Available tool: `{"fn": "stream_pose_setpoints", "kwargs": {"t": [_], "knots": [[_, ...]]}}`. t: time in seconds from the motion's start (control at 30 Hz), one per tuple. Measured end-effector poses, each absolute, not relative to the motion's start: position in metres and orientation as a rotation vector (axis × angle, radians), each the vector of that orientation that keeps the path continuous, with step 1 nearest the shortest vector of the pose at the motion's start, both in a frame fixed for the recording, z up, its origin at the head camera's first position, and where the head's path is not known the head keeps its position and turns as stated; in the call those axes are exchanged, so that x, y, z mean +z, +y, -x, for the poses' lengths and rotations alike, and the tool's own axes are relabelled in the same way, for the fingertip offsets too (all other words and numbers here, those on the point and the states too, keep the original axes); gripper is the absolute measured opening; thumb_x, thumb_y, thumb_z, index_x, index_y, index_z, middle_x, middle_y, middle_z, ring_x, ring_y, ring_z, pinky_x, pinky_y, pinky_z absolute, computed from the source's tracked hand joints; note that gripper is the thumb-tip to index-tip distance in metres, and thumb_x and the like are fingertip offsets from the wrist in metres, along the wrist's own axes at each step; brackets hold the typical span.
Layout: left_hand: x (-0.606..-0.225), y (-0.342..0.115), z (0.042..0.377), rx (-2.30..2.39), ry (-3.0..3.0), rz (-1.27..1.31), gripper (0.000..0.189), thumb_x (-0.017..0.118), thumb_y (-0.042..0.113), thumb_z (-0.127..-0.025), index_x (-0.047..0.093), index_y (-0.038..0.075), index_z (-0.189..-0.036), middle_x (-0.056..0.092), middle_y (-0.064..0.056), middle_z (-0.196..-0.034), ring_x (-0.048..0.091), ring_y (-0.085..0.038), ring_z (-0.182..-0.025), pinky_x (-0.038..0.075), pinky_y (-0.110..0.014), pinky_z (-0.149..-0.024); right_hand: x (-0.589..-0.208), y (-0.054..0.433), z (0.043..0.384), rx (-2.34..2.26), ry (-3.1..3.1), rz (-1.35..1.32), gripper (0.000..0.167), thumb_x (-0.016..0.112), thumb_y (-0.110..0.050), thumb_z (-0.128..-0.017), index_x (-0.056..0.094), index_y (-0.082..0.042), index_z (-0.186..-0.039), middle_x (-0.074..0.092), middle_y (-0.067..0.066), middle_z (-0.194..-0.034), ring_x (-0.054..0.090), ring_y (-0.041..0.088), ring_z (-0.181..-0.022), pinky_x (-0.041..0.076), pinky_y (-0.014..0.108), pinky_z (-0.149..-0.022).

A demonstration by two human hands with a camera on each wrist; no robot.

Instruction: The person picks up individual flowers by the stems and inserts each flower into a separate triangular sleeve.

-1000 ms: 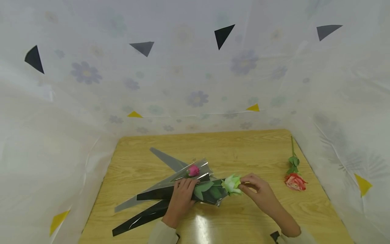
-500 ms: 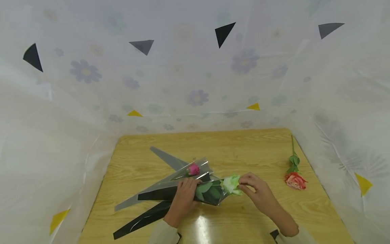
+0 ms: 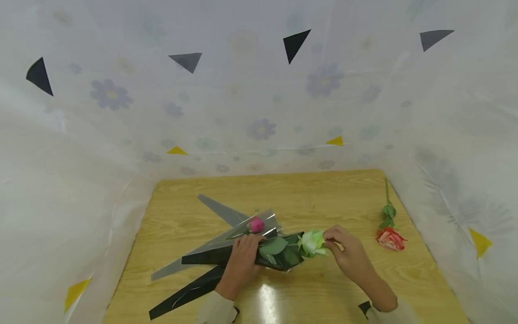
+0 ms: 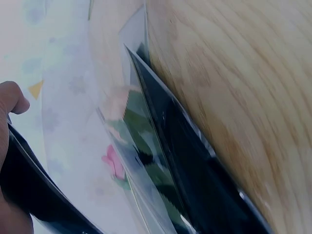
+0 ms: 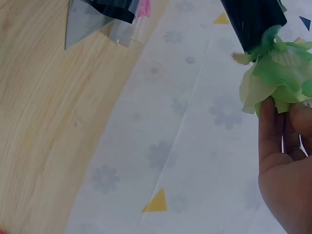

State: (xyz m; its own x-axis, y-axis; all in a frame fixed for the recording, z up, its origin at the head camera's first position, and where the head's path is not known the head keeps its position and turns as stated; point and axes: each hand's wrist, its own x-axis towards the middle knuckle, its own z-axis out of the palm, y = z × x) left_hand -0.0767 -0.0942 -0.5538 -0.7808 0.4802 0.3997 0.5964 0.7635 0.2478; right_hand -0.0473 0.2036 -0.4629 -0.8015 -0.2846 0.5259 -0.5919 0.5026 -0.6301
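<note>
A pale green rose (image 3: 312, 243) lies in a black flower sleeve (image 3: 207, 255) with a clear front, its bloom sticking out of the wide end. My left hand (image 3: 242, 260) grips the sleeve around its middle; in the left wrist view its fingers (image 4: 10, 97) show at the left edge on the black film. With thumb and fingertips my right hand (image 3: 347, 253) pinches the outer petals, and the right wrist view shows the green bloom (image 5: 280, 78) just above these fingers. Behind the left hand, a pink rose (image 3: 256, 225) lies in a clear and grey sleeve (image 3: 171, 269).
On the wooden table (image 3: 323, 198), another grey sleeve (image 3: 222, 211) points to the back left. A second black sleeve (image 3: 184, 292) lies at the front left. A red rose (image 3: 390, 238) with a green stem rests near the right edge. White patterned sheeting surrounds the table.
The right hand and the green bloom have shifted slightly to the right, so the bloom protrudes a little more from the sleeve. The left hand keeps its hold in about the same place.
</note>
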Motion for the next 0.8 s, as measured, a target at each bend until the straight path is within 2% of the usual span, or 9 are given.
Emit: {"fn": "stream_pose_setpoints", "kwargs": {"t": [0.2, 0.47, 0.8], "knots": [[-0.559, -0.103, 0.079, -0.478, -2.652, 0.825, 0.075, 0.083, 0.029, -0.063, 0.044, 0.016, -0.126, 0.049, 0.0, -0.114, 0.046, -0.019, -0.105, 0.034, -0.041, -0.086, -0.458, 0.214, 0.048, 1.241, -2.395, -0.678, 0.037, 0.067, 0.013, -0.072, 0.059, -0.018, -0.089, 0.056, -0.007, -0.089, 0.051, 0.005, -0.074, 0.042, 0.015, -0.064], [-0.557, -0.099, 0.08, -0.477, -2.619, 0.862, 0.069, 0.076, 0.011, -0.06, 0.046, 0.015, -0.122, 0.049, -0.001, -0.114, 0.046, -0.019, -0.105, 0.033, -0.041, -0.086, -0.463, 0.2, 0.045, 1.31, -2.386, -0.761, 0.032, 0.067, 0.008, -0.075, 0.062, -0.02, -0.091, 0.058, -0.007, -0.089, 0.053, 0.006, -0.076, 0.044, 0.017, -0.066], [-0.55, -0.095, 0.078, -0.497, -2.617, 0.862, 0.073, 0.08, 0.012, -0.059, 0.045, 0.014, -0.123, 0.049, -0.002, -0.112, 0.046, -0.02, -0.105, 0.033, -0.041, -0.088, -0.468, 0.191, 0.045, 1.35, -2.386, -0.751, 0.03, 0.067, 0.006, -0.077, 0.063, -0.02, -0.091, 0.058, -0.007, -0.089, 0.055, 0.007, -0.076, 0.044, 0.017, -0.066]]}}
